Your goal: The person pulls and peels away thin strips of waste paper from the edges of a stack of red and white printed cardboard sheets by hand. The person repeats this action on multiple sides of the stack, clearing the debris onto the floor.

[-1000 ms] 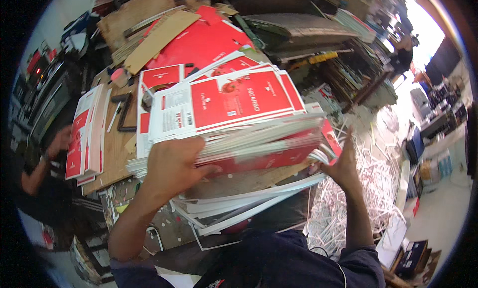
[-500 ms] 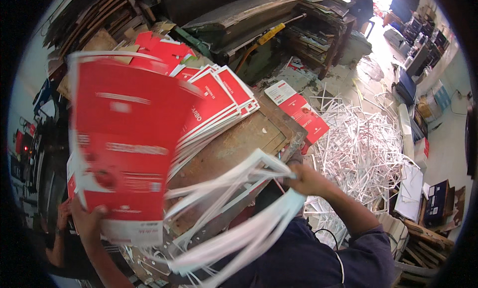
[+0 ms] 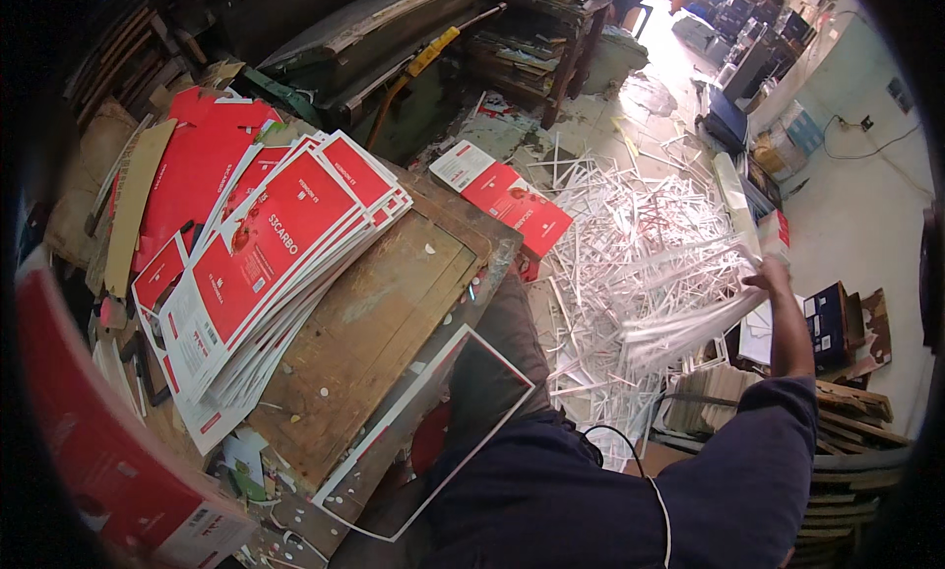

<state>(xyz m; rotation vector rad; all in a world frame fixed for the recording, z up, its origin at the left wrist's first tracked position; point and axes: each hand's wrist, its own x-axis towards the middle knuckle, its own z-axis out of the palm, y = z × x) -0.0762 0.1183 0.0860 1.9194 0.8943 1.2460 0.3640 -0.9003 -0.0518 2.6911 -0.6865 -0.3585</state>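
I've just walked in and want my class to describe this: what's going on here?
A person's right hand grips a blurred bunch of white paper strips above a large heap of offcuts on the floor. A fanned pile of red-and-white printed sheets rests on the worktable, and a thin white paper frame is at its near edge. More printed sheets show at the far left, blurred; the left hand is out of view.
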